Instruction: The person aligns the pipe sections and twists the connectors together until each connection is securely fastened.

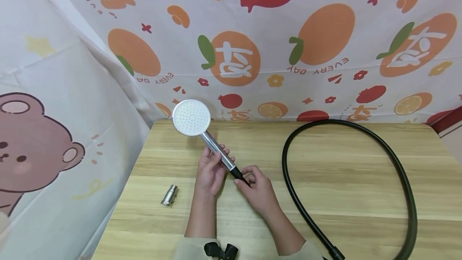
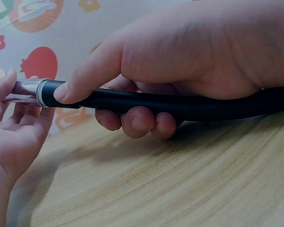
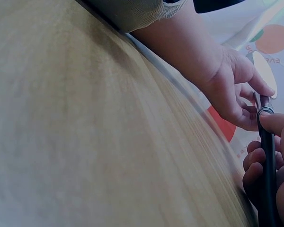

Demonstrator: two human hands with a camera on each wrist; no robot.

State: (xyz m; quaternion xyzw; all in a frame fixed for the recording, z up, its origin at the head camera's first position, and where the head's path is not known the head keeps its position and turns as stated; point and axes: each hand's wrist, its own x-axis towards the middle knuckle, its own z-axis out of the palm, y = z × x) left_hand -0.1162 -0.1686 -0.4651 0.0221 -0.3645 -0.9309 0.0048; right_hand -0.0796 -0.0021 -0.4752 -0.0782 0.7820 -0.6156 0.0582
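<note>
A round hand shower head (image 1: 191, 117) with a white spray face and a chrome handle points up and left, held off the table. My left hand (image 1: 211, 175) holds the handle near its lower end, palm up, with the thumb laid on the metal. My right hand (image 1: 258, 191) grips a black shower hose (image 2: 217, 111) at its end. In the left wrist view, the right thumb presses on the black end, which meets the ringed base of the handle, and the fingers curl under the hose. The right wrist view shows this joint between both hands.
A black hose loop (image 1: 405, 179) lies on the right of the wooden table (image 1: 144, 228), with one end (image 1: 335, 253) near the front edge. A small metal fitting (image 1: 169, 195) lies left of my hands. Printed cloth (image 1: 274, 31) hangs behind the table.
</note>
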